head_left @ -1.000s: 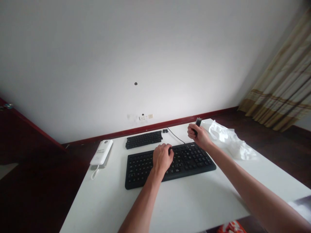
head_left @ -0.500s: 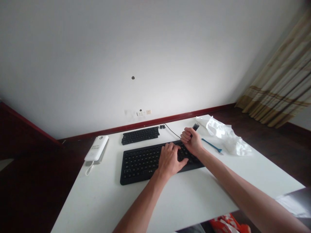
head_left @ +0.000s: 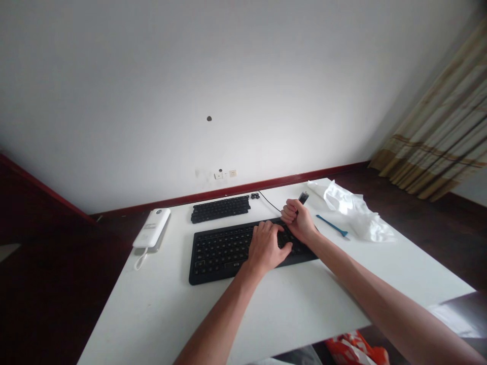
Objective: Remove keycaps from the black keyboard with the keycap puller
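A black keyboard point(head_left: 218, 253) lies on the white table, its left part showing bare switches where keycaps are off. My left hand point(head_left: 266, 246) rests on its right half, palm down, thumb spread away from the fingers; it holds nothing I can see. Just beyond, my right hand point(head_left: 299, 220) is in a fist above the keyboard's right end. It is wrapped round a black-handled tool point(head_left: 303, 197), whose upper end sticks out over the thumb side. The tool's lower end is hidden by the hands. Behind the keyboard lies a block of black keycaps point(head_left: 220, 209) set out in rows.
Several small keycaps point(head_left: 254, 195) sit near a thin black cable point(head_left: 270, 202). On the right are a blue pry tool point(head_left: 332, 226) and crumpled white plastic point(head_left: 353, 213). A white power bank point(head_left: 152, 228) with a strap lies at the left edge.
Both hands stay at nearly the same place on the keyboard. The right fist and its tool have shifted slightly; the view has tilted a little.
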### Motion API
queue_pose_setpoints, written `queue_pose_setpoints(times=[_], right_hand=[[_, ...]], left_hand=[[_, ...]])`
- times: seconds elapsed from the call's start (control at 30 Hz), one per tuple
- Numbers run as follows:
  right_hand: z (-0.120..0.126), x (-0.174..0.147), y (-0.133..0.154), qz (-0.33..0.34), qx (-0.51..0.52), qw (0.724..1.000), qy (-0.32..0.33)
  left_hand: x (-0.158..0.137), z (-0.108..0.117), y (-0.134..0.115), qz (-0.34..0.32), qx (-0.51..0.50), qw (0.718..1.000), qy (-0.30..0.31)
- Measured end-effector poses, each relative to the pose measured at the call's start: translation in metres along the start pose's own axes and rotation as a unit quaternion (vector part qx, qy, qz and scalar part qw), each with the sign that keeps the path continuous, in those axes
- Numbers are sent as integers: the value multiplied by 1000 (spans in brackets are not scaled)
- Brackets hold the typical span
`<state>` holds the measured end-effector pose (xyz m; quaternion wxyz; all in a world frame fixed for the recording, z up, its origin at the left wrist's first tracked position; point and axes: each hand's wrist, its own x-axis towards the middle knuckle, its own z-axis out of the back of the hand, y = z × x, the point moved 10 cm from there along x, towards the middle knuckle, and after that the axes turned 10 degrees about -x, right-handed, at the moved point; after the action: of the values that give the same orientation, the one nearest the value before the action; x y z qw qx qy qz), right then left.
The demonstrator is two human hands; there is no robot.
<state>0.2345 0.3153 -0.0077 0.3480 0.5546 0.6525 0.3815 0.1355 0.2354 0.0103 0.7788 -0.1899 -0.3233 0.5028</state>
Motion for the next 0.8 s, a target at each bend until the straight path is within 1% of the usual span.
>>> queue_pose_setpoints(times=[0.2, 0.33, 0.53, 0.7, 0.8], right_hand=[[-9, -5, 0, -4, -21, 1000, 9], [-6, -4, -1, -7, 0, 1000, 4], [-2, -1, -5, -27, 22, 999, -6], [-3, -1, -7, -40, 4, 999, -7], [-6, -2, -10, -47, -27, 999, 3]], left_hand=[[-1, -1, 1, 5, 4, 1000, -7], [-2, -2, 1, 18, 25, 999, -18], [0, -2, 4, 24, 7, 1000, -6], [1, -2, 5, 15, -3, 1000, 1], [1, 2, 6, 7, -14, 1000, -24]])
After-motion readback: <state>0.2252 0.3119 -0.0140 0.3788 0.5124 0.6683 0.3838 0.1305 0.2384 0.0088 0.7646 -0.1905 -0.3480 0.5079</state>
